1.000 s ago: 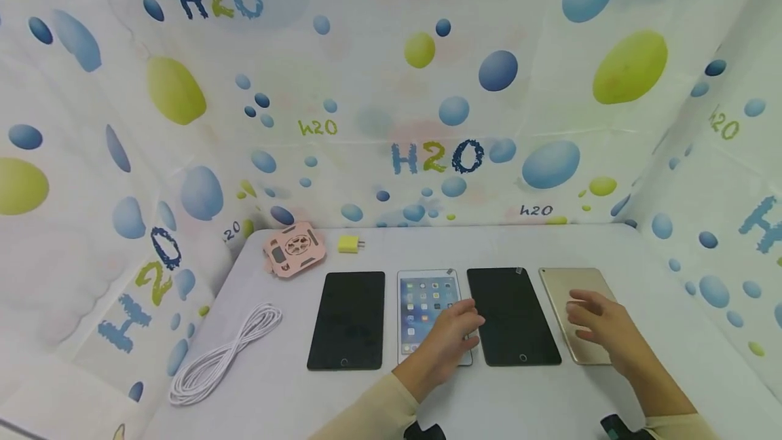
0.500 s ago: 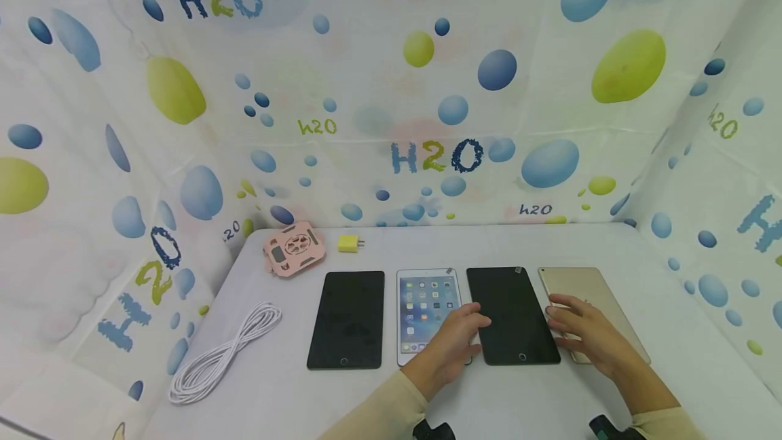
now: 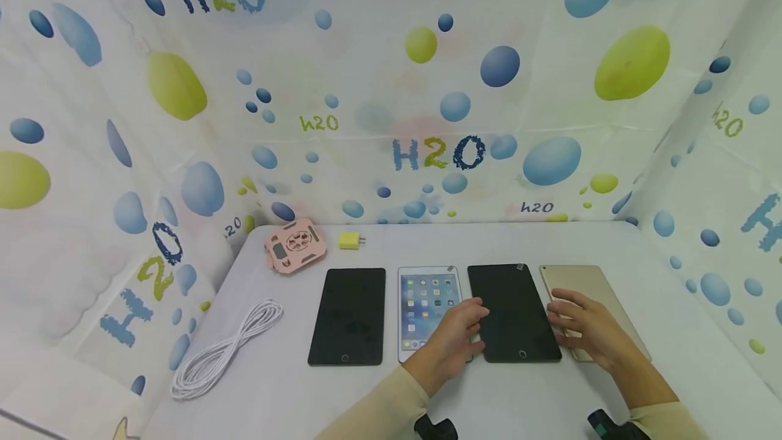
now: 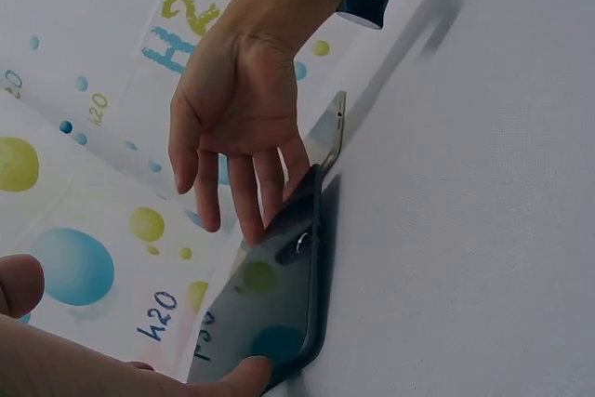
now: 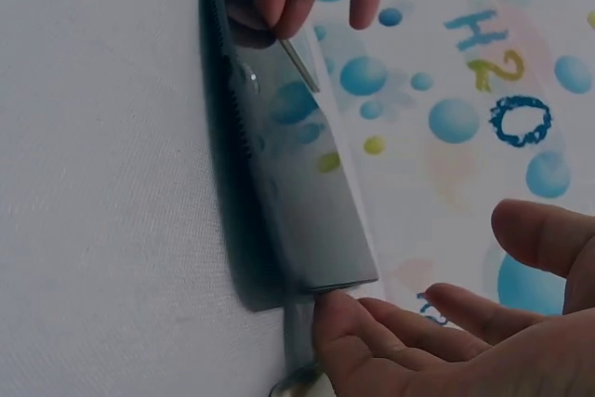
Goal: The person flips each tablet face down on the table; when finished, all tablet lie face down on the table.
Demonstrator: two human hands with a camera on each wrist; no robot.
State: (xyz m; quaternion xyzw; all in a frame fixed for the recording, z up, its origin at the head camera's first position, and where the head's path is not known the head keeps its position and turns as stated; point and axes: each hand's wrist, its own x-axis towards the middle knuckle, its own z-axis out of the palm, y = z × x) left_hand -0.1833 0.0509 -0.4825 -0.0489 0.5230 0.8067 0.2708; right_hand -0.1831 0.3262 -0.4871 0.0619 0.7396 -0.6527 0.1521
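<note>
A black-screened tablet [image 3: 512,307] lies between my two hands, its home button towards me. My left hand [image 3: 449,341] hovers over the right part of a white tablet [image 3: 421,294] with a lit icon screen, its fingers at the black tablet's left edge. My right hand [image 3: 589,328], fingers loosely bent, is over a gold tablet [image 3: 589,277] lying back up, with fingertips at the black tablet's right edge. In the right wrist view a fingertip of the right hand [image 5: 437,350] touches the black tablet [image 5: 316,211]. Neither hand curls round it.
Another black tablet [image 3: 347,318] lies left of the white one. Farther left are a coiled white cable [image 3: 229,348], a pink case [image 3: 296,246] and a yellow plug adapter [image 3: 349,241]. A patterned curtain [image 3: 366,87] encloses the white table [image 3: 287,386] behind and at the sides.
My right hand has moved left, from over the gold tablet to the black tablet's right edge. My left hand has shifted slightly right to its left edge. The tablets lie in place.
</note>
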